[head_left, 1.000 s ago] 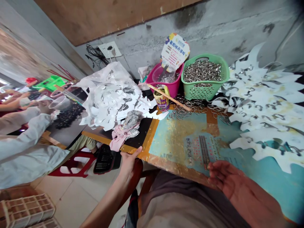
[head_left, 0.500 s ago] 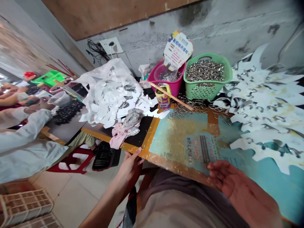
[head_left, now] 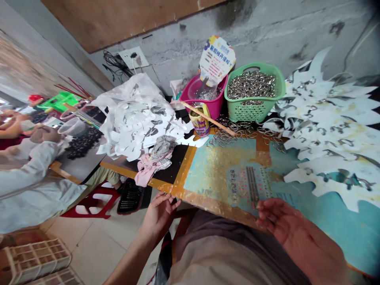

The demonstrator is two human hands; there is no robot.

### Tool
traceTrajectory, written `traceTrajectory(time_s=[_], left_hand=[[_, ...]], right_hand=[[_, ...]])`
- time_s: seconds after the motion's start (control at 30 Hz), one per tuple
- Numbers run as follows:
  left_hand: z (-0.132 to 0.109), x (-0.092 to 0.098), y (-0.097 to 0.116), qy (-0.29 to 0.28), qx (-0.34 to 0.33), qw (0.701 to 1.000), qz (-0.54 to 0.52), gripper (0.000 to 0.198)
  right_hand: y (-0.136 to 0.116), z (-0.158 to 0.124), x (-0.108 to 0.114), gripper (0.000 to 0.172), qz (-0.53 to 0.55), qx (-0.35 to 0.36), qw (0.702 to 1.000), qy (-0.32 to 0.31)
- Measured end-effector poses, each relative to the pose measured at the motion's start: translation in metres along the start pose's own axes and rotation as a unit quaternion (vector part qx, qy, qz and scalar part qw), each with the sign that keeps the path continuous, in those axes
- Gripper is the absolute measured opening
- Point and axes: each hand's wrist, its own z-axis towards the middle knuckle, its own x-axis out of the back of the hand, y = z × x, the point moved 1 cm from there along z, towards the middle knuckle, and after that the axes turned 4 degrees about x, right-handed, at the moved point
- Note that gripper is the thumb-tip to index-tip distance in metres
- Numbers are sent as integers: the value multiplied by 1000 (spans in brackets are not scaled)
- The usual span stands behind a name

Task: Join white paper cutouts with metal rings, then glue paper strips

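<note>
My left hand (head_left: 161,211) is at the front edge of the worktable (head_left: 204,202), palm up, its fingers loosely bent and no object in it. My right hand (head_left: 292,227) rests at the table's edge on the right, palm turned up, fingers loosely curled and apart, also holding nothing. Between and beyond the hands lies the blue, stained table cover with a printed sheet (head_left: 247,184) on it. A crumpled pink and grey cloth (head_left: 156,160) sits near my left hand. White cut sheets with metal rings (head_left: 335,174) spread beyond my right hand.
A green basket (head_left: 252,107) full of metal rings and a pink basket (head_left: 212,107) stand by the wall. In front are a tin (head_left: 200,126), a wooden stick (head_left: 213,120) and loose rings (head_left: 231,132). White cutouts (head_left: 142,122) pile left. Another person's sleeve (head_left: 38,162) is further left.
My left thumb has come down from the table edge, and the hand has turned palm up with its fingers bent. My right hand stays almost still. The view has shifted slightly.
</note>
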Motion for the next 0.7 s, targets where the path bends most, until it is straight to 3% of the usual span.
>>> traceTrajectory(time_s=[0.47, 0.7], left_hand=[[5, 13, 0, -19, 1, 1000, -11, 18], [6, 20, 30, 19, 14, 1000, -1, 17]], right_hand=[[2, -1, 1, 38, 5, -1, 1000, 8], [4, 0, 2, 39, 16, 3, 1000, 3]])
